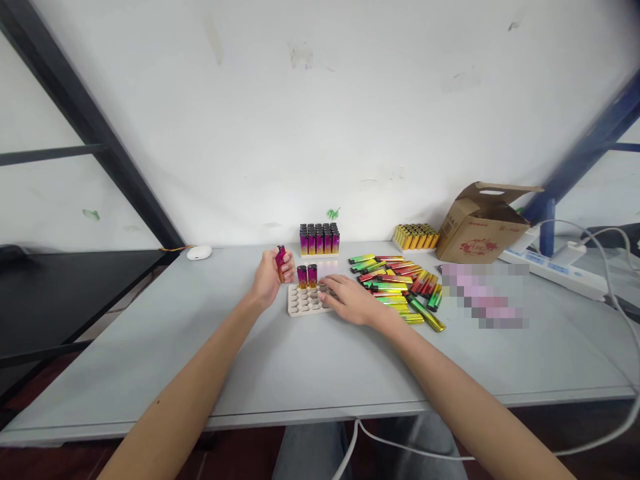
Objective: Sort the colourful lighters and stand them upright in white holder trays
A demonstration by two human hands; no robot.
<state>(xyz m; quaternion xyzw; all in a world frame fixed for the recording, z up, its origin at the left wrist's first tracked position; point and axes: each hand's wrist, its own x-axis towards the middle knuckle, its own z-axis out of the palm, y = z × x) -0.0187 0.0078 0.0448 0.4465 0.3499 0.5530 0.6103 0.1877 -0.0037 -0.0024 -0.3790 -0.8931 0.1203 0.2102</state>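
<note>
My left hand (273, 275) is wrapped round a purple-and-red lighter (281, 257) with a black top, held upright just above the table. Beside it lies a white tray (300, 308) with rows of round holes. Two purple-and-gold lighters (307, 276) stand upright in its back row. My right hand (347, 298) rests over the tray's right side, fingers stretched and slightly apart, covering some holes. Nothing shows between its fingers. To its right lies a loose pile of green, red and yellow lighters (395, 280), partly behind the hand and wrist.
Against the wall stands a tray of purple lighters (319, 240), and farther right a tray of yellow lighters (417, 237). An open cardboard box (475, 230), a white power strip (555, 270) with cables, and a blurred pink item (480, 293) occupy the right. A white case (199, 253) lies left.
</note>
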